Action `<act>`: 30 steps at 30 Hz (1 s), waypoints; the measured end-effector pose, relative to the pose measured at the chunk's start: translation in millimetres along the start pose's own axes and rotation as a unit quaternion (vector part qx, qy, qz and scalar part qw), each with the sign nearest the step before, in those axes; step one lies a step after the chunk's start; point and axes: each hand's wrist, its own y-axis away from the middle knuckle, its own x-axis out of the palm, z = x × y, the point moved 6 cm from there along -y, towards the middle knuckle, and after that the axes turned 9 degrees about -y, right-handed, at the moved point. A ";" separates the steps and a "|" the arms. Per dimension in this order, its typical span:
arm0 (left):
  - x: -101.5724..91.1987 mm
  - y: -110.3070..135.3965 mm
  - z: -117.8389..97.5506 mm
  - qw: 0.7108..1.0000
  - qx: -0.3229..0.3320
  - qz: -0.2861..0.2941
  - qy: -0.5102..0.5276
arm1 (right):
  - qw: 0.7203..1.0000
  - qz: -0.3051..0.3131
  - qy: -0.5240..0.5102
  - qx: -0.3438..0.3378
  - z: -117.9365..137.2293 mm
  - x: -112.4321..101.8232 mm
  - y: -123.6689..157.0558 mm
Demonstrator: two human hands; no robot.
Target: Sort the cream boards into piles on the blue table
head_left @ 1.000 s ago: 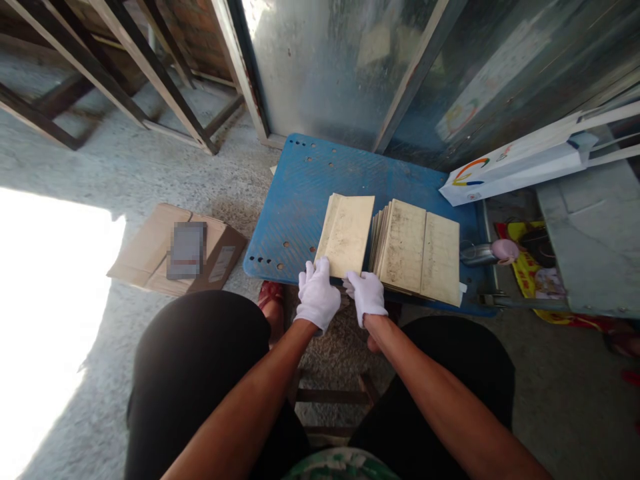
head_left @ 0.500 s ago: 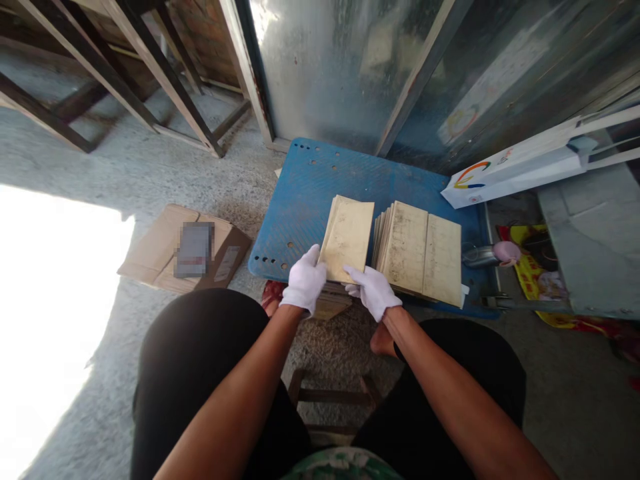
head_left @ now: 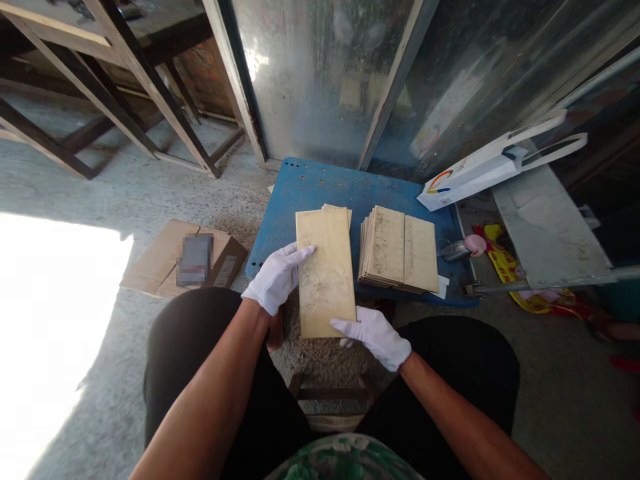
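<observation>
I hold a pale yellowish rectangular sheet [head_left: 324, 273] flat in front of me, lifted toward my lap. My left hand [head_left: 277, 277], in a white glove, grips its left edge. My right hand [head_left: 373, 335], also gloved, holds its near right corner from below. Behind the sheet, a small pile of similar sheets [head_left: 340, 212] peeks out on the blue platform [head_left: 320, 190]. To the right lies a fanned stack of the same sheets [head_left: 399, 249].
A flattened cardboard box [head_left: 185, 259] lies on the concrete floor at left. A white paper bag [head_left: 480, 170] leans at the platform's far right. Small metal and pink items [head_left: 460, 248] sit beside the stack. A grey slab [head_left: 545, 227] and wooden frames [head_left: 125, 80] border the area.
Both hands have lifted one sheet off the left pile and drawn it toward me. My right hand slid from the sheet's near edge to its lower right corner.
</observation>
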 end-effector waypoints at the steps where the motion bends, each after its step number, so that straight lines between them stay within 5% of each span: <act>1: 0.9 5.0 -1.4 1.000 -0.004 -0.006 -0.001 | 1.000 0.007 0.007 0.007 -3.3 -0.5 2.2; 5: 8.3 28.6 -1.1 0.999 0.015 -0.027 -0.008 | 0.996 0.025 0.086 -0.002 -4.6 -13.2 2.5; 8: 18.8 46.3 6.9 0.999 0.024 -0.022 -0.030 | 0.991 -0.019 0.125 -0.041 15.2 -31.0 2.9; 12: 29.1 60.0 32.1 0.994 0.005 -0.010 -0.108 | 0.987 -0.055 0.101 -0.112 57.8 -48.0 17.9; 15: 32.4 61.1 58.3 0.984 -0.009 0.012 -0.178 | 0.981 -0.069 0.152 -0.098 72.6 -58.9 33.0; 21: 29.3 54.9 102.1 0.951 -0.043 0.067 -0.300 | 0.978 -0.065 0.195 -0.034 47.4 -71.7 41.2; 30: 20.0 48.0 124.9 0.938 -0.042 0.104 -0.328 | 0.967 0.011 0.246 0.073 4.3 -61.3 33.4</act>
